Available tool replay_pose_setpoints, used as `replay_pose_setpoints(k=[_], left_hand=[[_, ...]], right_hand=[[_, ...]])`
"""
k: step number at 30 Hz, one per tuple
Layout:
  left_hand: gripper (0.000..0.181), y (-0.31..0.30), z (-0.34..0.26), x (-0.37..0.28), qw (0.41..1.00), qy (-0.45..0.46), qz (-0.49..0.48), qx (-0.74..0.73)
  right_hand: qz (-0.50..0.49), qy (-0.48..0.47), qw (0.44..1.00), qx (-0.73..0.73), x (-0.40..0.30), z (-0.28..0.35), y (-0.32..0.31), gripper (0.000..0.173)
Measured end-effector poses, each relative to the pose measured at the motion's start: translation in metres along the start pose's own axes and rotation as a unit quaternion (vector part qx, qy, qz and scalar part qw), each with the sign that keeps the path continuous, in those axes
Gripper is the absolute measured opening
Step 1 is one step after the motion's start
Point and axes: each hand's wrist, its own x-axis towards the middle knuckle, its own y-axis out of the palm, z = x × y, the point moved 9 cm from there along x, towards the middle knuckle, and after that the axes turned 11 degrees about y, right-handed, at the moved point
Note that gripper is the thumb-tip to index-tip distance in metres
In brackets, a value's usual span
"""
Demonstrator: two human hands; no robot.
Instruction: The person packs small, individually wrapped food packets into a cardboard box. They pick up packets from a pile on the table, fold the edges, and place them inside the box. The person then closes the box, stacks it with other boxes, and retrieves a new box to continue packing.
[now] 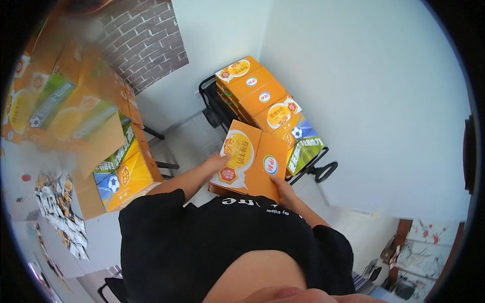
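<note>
Between my two hands, in front of my chest, is an orange cardboard milk carton (250, 159) with a yellow oval and printed writing on its face. My left hand (219, 163) grips its left side, the thumb on the face. On the carton's lower right edge, my right hand (282, 189) holds it. Just beyond lies a row of orange cartons (257, 91) on a black-framed chair or cart (216, 106). At the near end of that row is a carton with a football print (303, 144). The held carton partly overlaps the row in view.
To the left, more orange and green cartons (132, 170) stand on a white table (102, 242), near an open cardboard flap (102, 147) and a pile of small packets (60, 212). A white wall (363, 94) rises on the right. Dark furniture legs (166, 165) stick out at the left.
</note>
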Motion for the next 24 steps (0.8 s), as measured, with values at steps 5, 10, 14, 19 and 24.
replay_pose_setpoints(k=[5,10,14,19,24], left_hand=[[0.050,-0.011,-0.052,0.063,0.999,-0.003,-0.028,0.046],[0.046,-0.007,-0.103,0.113,0.999,-0.005,-0.037,-0.031],[0.045,-0.019,-0.141,0.167,0.999,-0.004,-0.028,-0.032],[0.045,-0.061,-0.160,0.296,0.997,0.017,0.011,0.068],[0.049,-0.094,-0.224,0.401,0.972,0.064,0.049,0.222]], right_hand=[[-0.037,-0.035,0.999,-0.004,0.047,0.082,-0.002,0.040],[-0.054,0.002,0.998,0.015,0.106,0.143,-0.004,0.040],[-0.053,-0.011,0.998,0.015,0.131,0.196,0.023,0.042],[-0.050,-0.040,0.996,0.066,0.197,0.258,0.050,0.044],[-0.075,-0.057,0.991,0.094,0.255,0.314,0.085,0.045]])
